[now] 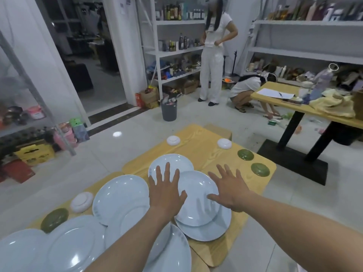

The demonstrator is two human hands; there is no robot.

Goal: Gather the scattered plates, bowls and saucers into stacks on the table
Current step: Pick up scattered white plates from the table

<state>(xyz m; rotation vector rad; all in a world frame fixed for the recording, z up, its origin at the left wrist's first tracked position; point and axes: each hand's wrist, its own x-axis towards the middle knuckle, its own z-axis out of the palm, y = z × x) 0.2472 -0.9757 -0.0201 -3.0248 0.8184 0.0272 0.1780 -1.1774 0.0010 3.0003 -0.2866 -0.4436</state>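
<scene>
pale blue plates [76, 244], nearest, overlapping along the wooden bench [198, 134] edge. two-plate stack [196, 218], mid-bench, between both hands. left hand [166, 197], fingers straight and spread, over the stack's left rim and the far plate [170, 161]. right hand [231, 193], fingers spread, thumb over the stack's right rim; contact cannot be told. white bowls [173, 140], three, upturned, apart. green saucers [245, 154], three, single, near the bench's edges.

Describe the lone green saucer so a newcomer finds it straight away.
Start at the wooden table covered in pale blue plates. On its near left edge lies a green saucer, next to a small white bowl. The other two green saucers sit together on the far right side.
</scene>
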